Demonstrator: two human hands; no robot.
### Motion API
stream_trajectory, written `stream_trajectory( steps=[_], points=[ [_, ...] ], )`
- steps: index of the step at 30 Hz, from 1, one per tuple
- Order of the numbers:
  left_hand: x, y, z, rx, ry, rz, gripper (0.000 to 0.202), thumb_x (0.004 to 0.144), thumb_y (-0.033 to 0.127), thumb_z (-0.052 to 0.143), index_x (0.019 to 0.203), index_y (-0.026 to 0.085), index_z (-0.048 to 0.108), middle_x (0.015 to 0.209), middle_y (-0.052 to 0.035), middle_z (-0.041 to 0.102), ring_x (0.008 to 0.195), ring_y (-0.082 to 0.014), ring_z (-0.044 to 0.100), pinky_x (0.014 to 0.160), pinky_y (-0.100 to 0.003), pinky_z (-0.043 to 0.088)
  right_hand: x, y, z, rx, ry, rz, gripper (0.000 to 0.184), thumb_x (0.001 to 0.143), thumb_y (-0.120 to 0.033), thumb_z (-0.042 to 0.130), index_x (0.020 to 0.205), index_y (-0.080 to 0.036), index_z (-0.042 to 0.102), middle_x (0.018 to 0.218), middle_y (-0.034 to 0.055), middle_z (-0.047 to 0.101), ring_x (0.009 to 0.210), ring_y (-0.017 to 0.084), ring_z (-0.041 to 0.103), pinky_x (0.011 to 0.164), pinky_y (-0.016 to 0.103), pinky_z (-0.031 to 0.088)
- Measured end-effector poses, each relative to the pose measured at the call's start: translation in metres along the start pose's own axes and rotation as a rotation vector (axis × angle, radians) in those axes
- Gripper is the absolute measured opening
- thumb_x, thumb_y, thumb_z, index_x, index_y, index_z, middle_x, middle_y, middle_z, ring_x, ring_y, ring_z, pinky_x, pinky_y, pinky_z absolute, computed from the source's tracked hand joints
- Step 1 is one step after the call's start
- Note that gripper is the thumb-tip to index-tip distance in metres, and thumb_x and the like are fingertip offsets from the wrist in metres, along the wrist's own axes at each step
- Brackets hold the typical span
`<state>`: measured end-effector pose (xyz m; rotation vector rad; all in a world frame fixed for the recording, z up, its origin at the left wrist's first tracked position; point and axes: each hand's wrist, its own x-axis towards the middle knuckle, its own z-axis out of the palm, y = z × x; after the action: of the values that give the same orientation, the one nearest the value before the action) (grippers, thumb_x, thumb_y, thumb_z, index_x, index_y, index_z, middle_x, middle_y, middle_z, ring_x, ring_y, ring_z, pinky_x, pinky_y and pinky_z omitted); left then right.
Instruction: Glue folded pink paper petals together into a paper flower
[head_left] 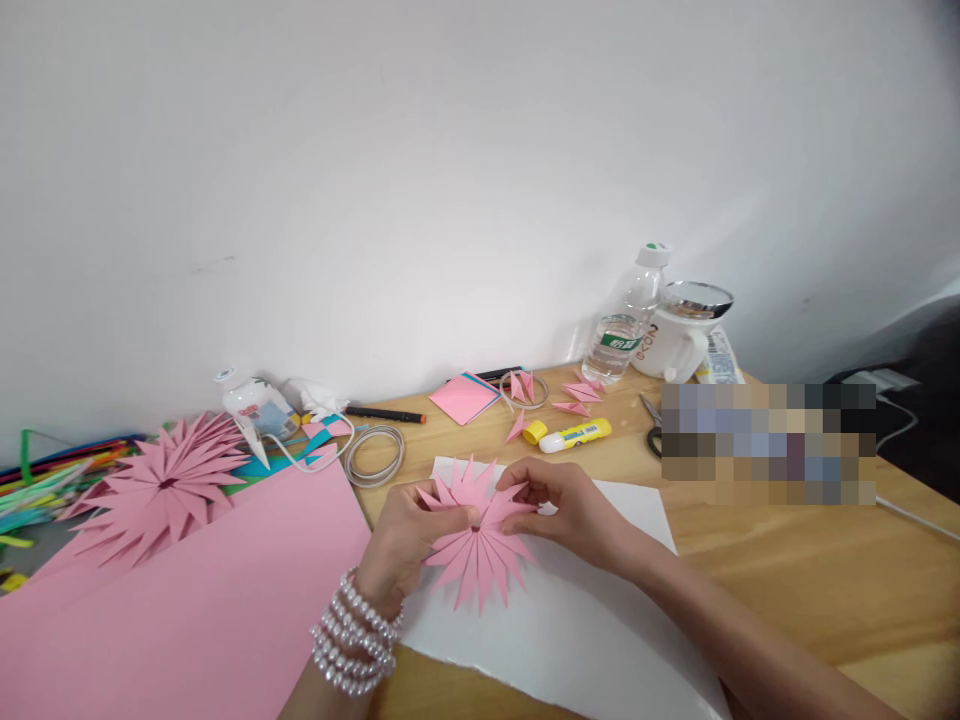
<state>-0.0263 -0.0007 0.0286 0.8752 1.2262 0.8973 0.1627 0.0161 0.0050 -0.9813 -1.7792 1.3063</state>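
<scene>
Between my two hands is a pink folded-paper flower (480, 570) with many pointed petals round a small central hole, held over a white sheet of paper (600, 610). My left hand (409, 530), with pearl bracelets at the wrist, grips its left side, the thumb pressed near the centre. On the right edge, my right hand (559, 505) pinches petals between thumb and fingers. Behind the flower lie an uncapped yellow glue stick (577, 436), its yellow cap (534, 432) and several loose folded pink pieces (583, 388).
More pink paper flowers (161, 485) are stacked at left by a large pink sheet (187, 620). A white glue bottle (259, 405), black marker (386, 414) and coiled cable (375, 456) sit behind. Toward the right are a water bottle (622, 320), white mug (671, 340) and scissors (654, 430).
</scene>
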Motion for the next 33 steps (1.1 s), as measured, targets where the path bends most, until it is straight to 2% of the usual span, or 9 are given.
stream_trajectory(
  steps=[5,10,13,15,17,20,24,28,33],
  points=[
    [0.0,-0.002,-0.002,-0.002,-0.019,0.015,0.021,0.053,0.021,0.079,0.069,0.01,0.07,0.069,-0.0087,0.07,0.062,-0.018,0.062,0.056,-0.026,0.048,0.0,0.0,0.0,-0.024,0.0,-0.08,0.022,0.071,-0.035,0.068,0.083,-0.018,0.059,0.071,-0.0004,0.055,0.062,0.011,0.047,0.058,0.024,0.042],
    [-0.001,0.0,-0.002,0.012,-0.062,0.0,0.023,0.051,0.021,0.08,0.07,0.011,0.071,0.068,-0.0079,0.07,0.059,-0.0168,0.061,0.055,-0.025,0.047,0.0,0.0,-0.004,0.036,-0.057,-0.009,0.03,0.065,-0.034,0.073,0.087,-0.018,0.059,0.08,0.0002,0.056,0.066,0.01,0.049,0.062,0.024,0.044],
    [-0.002,0.002,-0.001,-0.008,-0.1,-0.003,0.023,0.052,0.02,0.08,0.071,0.011,0.071,0.067,-0.0068,0.07,0.06,-0.0161,0.061,0.058,-0.026,0.047,0.0,0.002,-0.009,0.211,-0.146,0.048,0.039,0.059,-0.037,0.077,0.086,-0.017,0.058,0.082,0.0006,0.055,0.061,0.008,0.047,0.057,0.022,0.042],
    [-0.004,0.004,0.0,-0.053,-0.124,0.002,0.022,0.053,0.02,0.079,0.071,0.012,0.071,0.065,-0.0053,0.069,0.059,-0.0143,0.06,0.058,-0.025,0.047,0.001,0.004,-0.011,0.379,-0.199,0.065,0.047,0.061,-0.046,0.073,0.093,-0.016,0.058,0.087,0.0034,0.056,0.06,0.008,0.049,0.055,0.021,0.043],
    [-0.005,0.006,0.001,-0.095,-0.132,-0.007,0.02,0.054,0.021,0.079,0.07,0.012,0.07,0.064,-0.0044,0.068,0.056,-0.0128,0.058,0.056,-0.024,0.046,0.002,0.006,-0.01,0.539,-0.214,0.08,0.053,0.066,-0.056,0.065,0.099,-0.015,0.058,0.09,0.0063,0.058,0.066,0.01,0.054,0.059,0.023,0.045],
    [-0.007,0.009,0.001,-0.114,-0.095,-0.029,0.021,0.052,0.022,0.08,0.067,0.011,0.07,0.064,-0.0055,0.068,0.057,-0.0141,0.059,0.055,-0.024,0.045,0.002,0.008,-0.004,0.732,-0.192,0.151,0.052,0.072,-0.061,0.055,0.094,-0.014,0.061,0.084,0.0076,0.062,0.073,0.013,0.058,0.069,0.027,0.047],
    [-0.008,0.009,0.001,-0.161,-0.055,-0.013,0.02,0.053,0.023,0.079,0.064,0.012,0.068,0.063,-0.0055,0.068,0.056,-0.0153,0.06,0.054,-0.025,0.046,0.001,0.007,0.008,0.878,-0.159,0.264,0.033,0.075,-0.046,0.061,0.086,-0.014,0.063,0.081,0.0055,0.063,0.069,0.011,0.058,0.065,0.023,0.047],
    [-0.007,0.005,0.0,-0.208,-0.084,-0.028,0.022,0.053,0.022,0.079,0.07,0.012,0.07,0.068,-0.0074,0.07,0.058,-0.0165,0.061,0.054,-0.025,0.046,-0.001,-0.001,0.014,0.778,-0.214,0.172,0.035,0.063,-0.031,0.075,0.092,-0.016,0.063,0.085,0.0031,0.064,0.071,0.011,0.058,0.067,0.024,0.046],
    [-0.006,0.002,0.002,-0.217,-0.123,-0.079,0.022,0.053,0.021,0.079,0.07,0.011,0.07,0.071,-0.0084,0.071,0.058,-0.0157,0.062,0.055,-0.024,0.047,-0.001,-0.004,0.016,0.731,-0.186,0.139,0.022,0.069,-0.031,0.071,0.083,-0.015,0.063,0.075,0.0006,0.061,0.067,0.01,0.057,0.064,0.023,0.045]
  ],
)
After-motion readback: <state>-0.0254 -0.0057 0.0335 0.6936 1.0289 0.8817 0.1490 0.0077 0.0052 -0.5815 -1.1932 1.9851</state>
